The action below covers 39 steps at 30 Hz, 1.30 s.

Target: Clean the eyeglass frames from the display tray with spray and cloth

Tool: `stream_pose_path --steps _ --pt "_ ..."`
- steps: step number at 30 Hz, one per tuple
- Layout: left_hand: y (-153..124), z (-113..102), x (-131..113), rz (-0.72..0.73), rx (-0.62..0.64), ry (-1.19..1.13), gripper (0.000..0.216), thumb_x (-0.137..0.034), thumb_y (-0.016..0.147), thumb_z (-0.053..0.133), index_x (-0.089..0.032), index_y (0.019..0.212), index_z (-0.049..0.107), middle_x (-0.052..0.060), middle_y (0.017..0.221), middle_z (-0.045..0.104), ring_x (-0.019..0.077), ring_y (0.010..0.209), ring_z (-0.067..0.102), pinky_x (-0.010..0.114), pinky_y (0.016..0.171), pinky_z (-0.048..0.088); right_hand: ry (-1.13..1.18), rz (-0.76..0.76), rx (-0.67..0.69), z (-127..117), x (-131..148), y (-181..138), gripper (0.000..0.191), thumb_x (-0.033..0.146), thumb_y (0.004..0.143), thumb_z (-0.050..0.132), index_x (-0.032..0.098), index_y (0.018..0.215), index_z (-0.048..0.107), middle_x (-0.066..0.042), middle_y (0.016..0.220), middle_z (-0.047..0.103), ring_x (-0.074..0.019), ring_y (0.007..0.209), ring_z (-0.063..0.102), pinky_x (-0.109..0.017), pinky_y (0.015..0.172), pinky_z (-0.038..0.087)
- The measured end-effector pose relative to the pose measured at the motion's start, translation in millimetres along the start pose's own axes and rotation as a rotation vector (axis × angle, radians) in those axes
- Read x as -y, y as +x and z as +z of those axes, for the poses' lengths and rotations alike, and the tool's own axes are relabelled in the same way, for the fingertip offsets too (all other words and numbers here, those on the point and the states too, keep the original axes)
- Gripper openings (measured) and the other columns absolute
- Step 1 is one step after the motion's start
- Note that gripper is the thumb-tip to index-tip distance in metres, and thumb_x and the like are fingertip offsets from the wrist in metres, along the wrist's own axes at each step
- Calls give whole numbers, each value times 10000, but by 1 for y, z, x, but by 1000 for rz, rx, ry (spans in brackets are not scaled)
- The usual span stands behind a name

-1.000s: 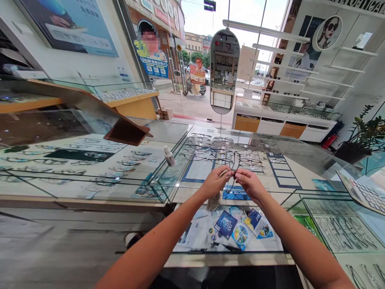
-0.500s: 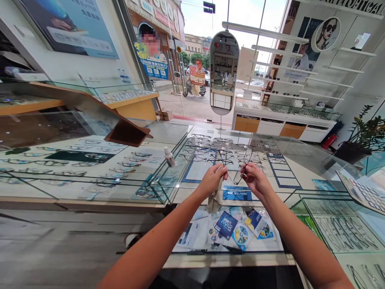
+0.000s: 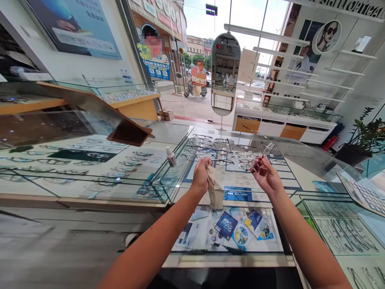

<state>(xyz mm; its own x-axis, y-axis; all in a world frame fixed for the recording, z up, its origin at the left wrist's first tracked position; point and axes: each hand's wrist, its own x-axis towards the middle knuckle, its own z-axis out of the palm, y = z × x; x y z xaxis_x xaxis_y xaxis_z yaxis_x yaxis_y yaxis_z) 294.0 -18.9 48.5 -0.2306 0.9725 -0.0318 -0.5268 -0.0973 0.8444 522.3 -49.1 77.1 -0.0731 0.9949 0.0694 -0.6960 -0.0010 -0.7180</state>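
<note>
My left hand (image 3: pixel 202 173) is closed on a beige cleaning cloth (image 3: pixel 215 192), which hangs down below my fingers over the glass counter. To the right, my right hand (image 3: pixel 266 174) pinches a thin-framed pair of eyeglasses (image 3: pixel 268 148), held up above the counter. Part of that frame is hidden by my fingers and blends with the glasses behind it. Just beyond my hands, several pairs of eyeglasses (image 3: pixel 222 151) lie in rows on the counter.
A small white bottle (image 3: pixel 171 157) stands on the glass to the left. Leaflets (image 3: pixel 226 225) lie under the near glass. On the right edge is a calculator or keyboard (image 3: pixel 365 192). A brown tray-like stand (image 3: pixel 129 131) juts in from the left, and an oval mirror (image 3: pixel 226 74) stands beyond.
My hands have moved apart. The left one went left with the cloth, which now hangs in fuller view, while the right one carried the eyeglasses to the right.
</note>
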Motion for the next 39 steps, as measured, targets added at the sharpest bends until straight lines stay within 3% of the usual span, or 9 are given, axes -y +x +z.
stream_pose_path --steps 4,9,11,14,18,22,28,33,39 --pt "14 -13 -13 459 -295 -12 307 -398 704 608 -249 868 395 -30 836 397 139 745 452 261 729 408 -2 -24 -8 -2 7 2 321 285 634 972 247 830 720 54 817 705 -87 778 657 -202 706 566" --pt "16 -28 -16 1017 -187 432 333 -413 771 618 -248 939 383 21 990 408 197 920 466 367 902 442 -38 -38 -41 -2 3 4 292 269 657 954 250 820 712 48 826 705 -96 774 660 -212 700 565" --pt "17 -30 -7 993 -12 694 287 -418 834 604 -239 948 411 36 996 427 220 960 480 404 943 451 -56 -43 -40 -3 2 6 289 279 660 950 252 815 707 51 818 699 -96 771 654 -214 700 558" --pt "18 -33 14 730 288 1131 270 -457 913 565 -212 1015 514 83 1058 501 272 1057 521 474 1004 450 -74 -46 -43 -5 2 8 327 305 623 971 252 804 705 60 805 694 -92 773 645 -215 705 545" --pt "19 -39 37 521 555 1483 419 -529 926 588 -215 1202 614 181 1367 539 383 1351 460 600 1129 344 -118 -60 -49 -6 1 10 317 312 630 964 261 806 706 54 802 705 -110 778 650 -237 702 543" --pt "15 -33 30 695 527 1477 535 -514 945 599 -231 1398 573 200 1645 371 390 1559 250 596 1224 186 -106 -56 -75 -3 0 11 327 287 602 968 262 785 697 44 817 721 -123 761 662 -246 676 548" --pt "-6 -25 -15 979 360 1413 553 -480 972 563 -236 1467 535 175 1725 274 382 1616 154 569 1254 93 -81 -49 -55 -4 5 10 331 305 591 979 273 766 700 55 816 724 -110 750 664 -237 676 572" --pt "-6 -105 -37 1074 32 1453 708 -449 961 557 -187 1592 371 215 1748 183 397 1632 107 562 1253 128 -81 -77 -15 -8 11 11 285 314 657 945 276 817 711 43 859 722 -124 792 664 -281 748 585" --pt "6 -267 -54 866 202 1886 707 -427 948 476 -136 1589 410 251 1674 362 390 1597 263 542 1255 154 -72 -64 5 -4 10 11 292 314 650 948 268 821 716 33 866 711 -125 794 657 -272 732 583"
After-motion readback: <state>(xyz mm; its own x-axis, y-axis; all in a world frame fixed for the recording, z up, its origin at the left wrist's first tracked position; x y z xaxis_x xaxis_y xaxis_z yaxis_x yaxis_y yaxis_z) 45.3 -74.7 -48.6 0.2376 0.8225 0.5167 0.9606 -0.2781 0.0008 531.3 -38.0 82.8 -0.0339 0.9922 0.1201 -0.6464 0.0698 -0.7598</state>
